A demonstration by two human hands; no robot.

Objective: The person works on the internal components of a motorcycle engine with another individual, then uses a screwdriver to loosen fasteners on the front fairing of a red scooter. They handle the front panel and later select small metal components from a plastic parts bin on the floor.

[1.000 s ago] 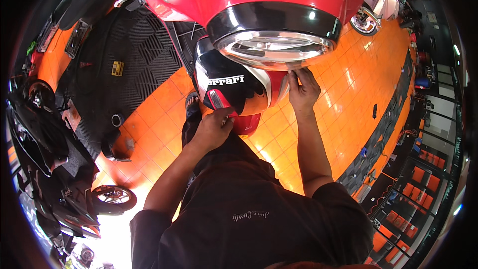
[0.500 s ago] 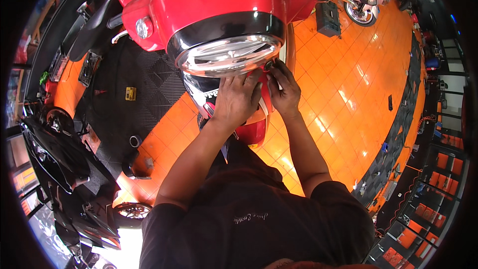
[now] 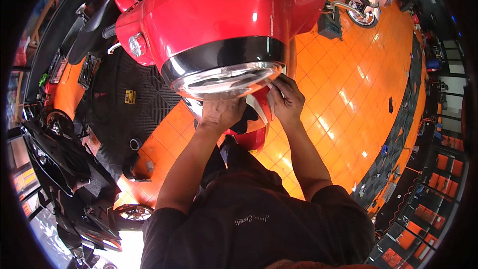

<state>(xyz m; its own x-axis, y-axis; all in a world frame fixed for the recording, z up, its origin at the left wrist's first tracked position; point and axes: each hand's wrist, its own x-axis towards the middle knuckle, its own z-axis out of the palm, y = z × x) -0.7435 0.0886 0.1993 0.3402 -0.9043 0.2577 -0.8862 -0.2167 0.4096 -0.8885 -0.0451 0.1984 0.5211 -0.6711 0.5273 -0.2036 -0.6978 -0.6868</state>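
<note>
The red front cowl (image 3: 214, 15) of a scooter fills the upper middle, with a black band (image 3: 224, 52) above its round clear headlight (image 3: 229, 79). Below the headlight's lower edge is my left hand (image 3: 221, 113), back up, its fingers hidden under the lamp. At the lamp's right side my right hand (image 3: 289, 100) is closed, fingertips drawn together against the edge; what they hold, if anything, does not show. Between the two hands part of the scooter's red and white front fender (image 3: 254, 137) is visible, with a dark shape (image 3: 245, 119) beside my left hand.
A yellow box (image 3: 130, 96) lies on the black mat (image 3: 159, 87) at left. Dark motorcycles (image 3: 74, 189) stand along the left side. Another scooter (image 3: 366, 0) and a dark toolbox (image 3: 329, 25) are at far right. Shelves with orange bins (image 3: 428, 214) line the right.
The headlight and cowl now sit lower in view. My left hand's fingers have gone under the lamp. The small dark round piece at my right fingertips no longer shows.
</note>
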